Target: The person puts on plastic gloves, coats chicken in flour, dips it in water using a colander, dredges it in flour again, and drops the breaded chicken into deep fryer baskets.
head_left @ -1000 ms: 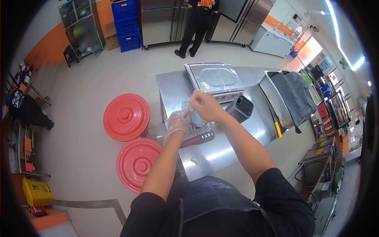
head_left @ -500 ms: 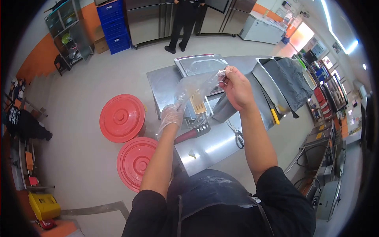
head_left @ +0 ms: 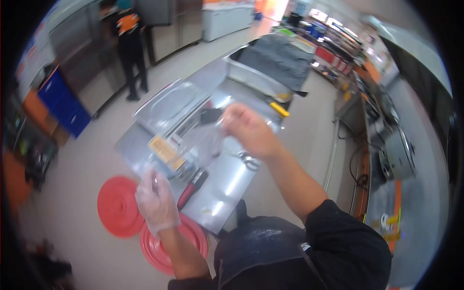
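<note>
Kitchen room, pale floor [head_left: 104, 133], tall steel cabinets [head_left: 77, 46] along the far side, view blurred by motion. Right hand [head_left: 241, 128]: bare, raised over the metal bench [head_left: 224, 188], thumb and fingers pinched on clear plastic film [head_left: 208, 142], probably a disposable glove, which hangs below and to the left of the grip. Left hand [head_left: 157, 195]: covered in thin clear plastic, near the bench's left edge, fingers partly bent; nothing is seen in it, but blur leaves its closure undecided. Change over the last half second: the film was drawn out between both hands; now the hands stand wider apart and the left has dropped lower. Judged from this, the right alone carries the film. Just beyond the left fingertips: a slotted wooden piece [head_left: 163, 149], with a red-handled tool [head_left: 193, 188] to its right. Below the right wrist, scissors [head_left: 249, 162] lie on the metal. Farther out: a flat-topped appliance [head_left: 171, 106], a metal pan [head_left: 256, 77] under a dark sheet [head_left: 280, 55], a yellow handle [head_left: 279, 109] beside it. Off the bench's left side, two red lids [head_left: 116, 205]; near the cabinets, another person [head_left: 130, 53], standing.
</note>
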A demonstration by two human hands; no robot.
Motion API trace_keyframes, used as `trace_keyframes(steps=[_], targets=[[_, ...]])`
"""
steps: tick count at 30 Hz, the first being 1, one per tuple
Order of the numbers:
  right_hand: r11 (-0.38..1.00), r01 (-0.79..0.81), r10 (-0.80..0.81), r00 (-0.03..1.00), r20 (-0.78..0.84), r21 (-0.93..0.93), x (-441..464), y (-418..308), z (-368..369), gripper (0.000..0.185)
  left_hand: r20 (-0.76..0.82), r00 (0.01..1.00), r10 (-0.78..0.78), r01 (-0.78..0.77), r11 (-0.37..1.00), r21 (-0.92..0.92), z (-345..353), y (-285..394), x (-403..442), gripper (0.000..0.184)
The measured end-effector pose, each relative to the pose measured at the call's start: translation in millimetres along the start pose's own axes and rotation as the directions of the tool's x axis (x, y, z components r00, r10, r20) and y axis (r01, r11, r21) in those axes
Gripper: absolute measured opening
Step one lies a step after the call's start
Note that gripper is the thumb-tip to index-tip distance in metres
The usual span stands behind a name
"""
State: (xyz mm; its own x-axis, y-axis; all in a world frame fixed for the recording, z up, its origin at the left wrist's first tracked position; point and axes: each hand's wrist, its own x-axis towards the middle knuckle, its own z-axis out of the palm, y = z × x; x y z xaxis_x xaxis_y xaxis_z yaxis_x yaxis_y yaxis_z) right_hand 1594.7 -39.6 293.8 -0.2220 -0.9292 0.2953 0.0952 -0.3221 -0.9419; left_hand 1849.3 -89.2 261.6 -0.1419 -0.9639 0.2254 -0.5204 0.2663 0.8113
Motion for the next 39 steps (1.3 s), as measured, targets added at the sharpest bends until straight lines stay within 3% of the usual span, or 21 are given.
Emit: trace_keyframes(steps=[2,4,6,11,12,15,16,18,20,22,24,25,28,29,31,32,39], targets=[[0.998,-0.053,0.054,0.998,0.02,-0.036,-24,-21,0,0.01,0.103,0.982,0.16,-0.144,0.978,-0.149,12,30,-18,0.037],[0.998,-0.045,0.048,0.997,0.067,-0.047,-47,-34,-9,0.007,0.068,0.92,0.387,-0.36,0.9,-0.248,41,59,-35,0.035],[0.993,-0.017,0.026,0.996,0.08,-0.116,-70,-48,-25,0.007,0.074,0.85,0.522,-0.477,0.822,-0.311,69,82,-53,0.032],[0.939,-0.013,0.005,1.0,-0.022,-0.345,-138,-80,-94,0.006,0.34,0.694,0.634,-0.554,0.773,-0.311,134,110,-96,0.019],[0.945,-0.055,0.04,0.998,-0.052,-0.323,-154,-87,-112,0.006,0.321,0.688,0.651,-0.535,0.754,-0.382,136,137,-111,0.01],[0.973,-0.077,0.055,0.993,-0.104,-0.219,-203,-89,-172,0.007,0.45,0.663,0.599,-0.491,0.801,-0.342,173,161,-151,0.01],[0.978,-0.074,0.047,0.989,-0.142,-0.195,-220,-90,-192,0.008,0.535,0.677,0.506,-0.37,0.862,-0.346,185,172,-165,0.013],[0.988,-0.07,0.038,0.975,-0.217,-0.14,-256,-92,-234,0.009,0.609,0.657,0.444,-0.278,0.894,-0.352,222,184,-191,0.016],[0.986,-0.088,0.039,0.949,-0.312,-0.143,-298,-97,-278,0.011,0.694,0.59,0.413,-0.14,0.899,-0.415,258,206,-218,0.021],[0.968,-0.15,0.05,0.9,-0.434,-0.2,-341,-93,-321,0.014,0.774,0.521,0.36,-0.242,0.932,-0.27,284,246,-244,0.028],[0.985,-0.165,0.116,0.837,-0.535,-0.045,-377,-99,-351,0.019,0.816,0.48,0.321,-0.321,0.93,-0.177,316,280,-268,0.035],[0.984,-0.172,0.163,0.799,-0.579,0.04,-391,-101,-362,0.022,0.804,0.475,0.358,-0.305,0.924,-0.231,337,290,-279,0.035],[0.94,-0.187,-0.023,0.799,-0.601,-0.284,-420,-121,-381,0.027,0.799,0.428,0.422,-0.272,0.904,-0.331,384,318,-311,0.038],[0.949,-0.189,-0.01,0.782,-0.623,-0.253,-428,-125,-390,0.028,0.811,0.4,0.427,-0.284,0.899,-0.334,395,330,-319,0.04],[0.965,-0.182,0.009,0.742,-0.67,-0.189,-436,-126,-413,0.03,0.85,0.426,0.309,0.053,0.929,-0.365,411,351,-338,0.041],[0.963,-0.214,0.044,0.723,-0.689,-0.163,-442,-131,-425,0.027,0.849,0.436,0.298,0.12,0.916,-0.383,424,355,-341,0.037],[0.97,-0.243,0.155,0.636,-0.756,-0.006,-455,-140,-526,0.013,0.875,0.45,0.181,0.32,0.882,-0.347,515,376,-306,0.02]])
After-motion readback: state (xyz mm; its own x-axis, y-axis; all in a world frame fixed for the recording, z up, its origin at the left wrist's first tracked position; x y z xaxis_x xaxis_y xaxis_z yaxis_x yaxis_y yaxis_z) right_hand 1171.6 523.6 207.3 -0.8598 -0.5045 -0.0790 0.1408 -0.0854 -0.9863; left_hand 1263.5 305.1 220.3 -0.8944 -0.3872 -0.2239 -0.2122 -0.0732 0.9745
